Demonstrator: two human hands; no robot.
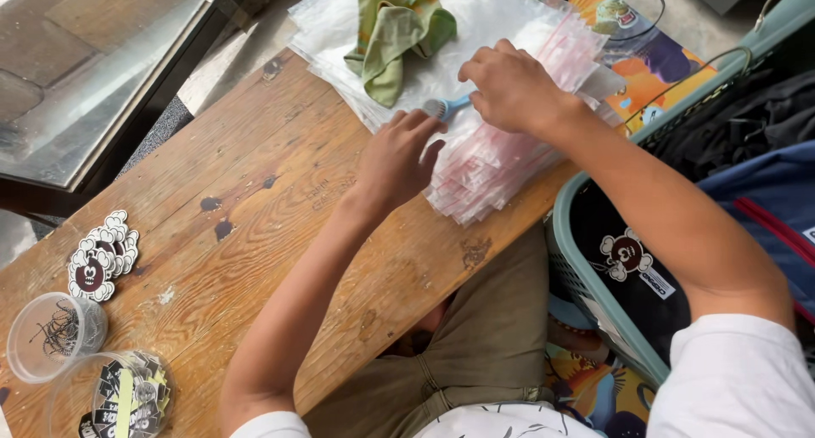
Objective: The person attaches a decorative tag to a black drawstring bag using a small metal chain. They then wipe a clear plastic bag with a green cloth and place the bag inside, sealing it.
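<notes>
My left hand rests on the edge of a thick stack of clear plastic zip bags with red strips, fingers curled against it. Just above, my right hand is closed on a small light-blue tool with a round grey end, which lies on top of the bags. Both hands are over the far right part of a worn wooden table. What the fingertips of my left hand pinch is hidden.
A crumpled green cloth lies on more clear bags at the back. Round cartoon stickers are fanned at the left edge, beside two clear plastic cups holding small items. A teal basket with dark bags stands at the right.
</notes>
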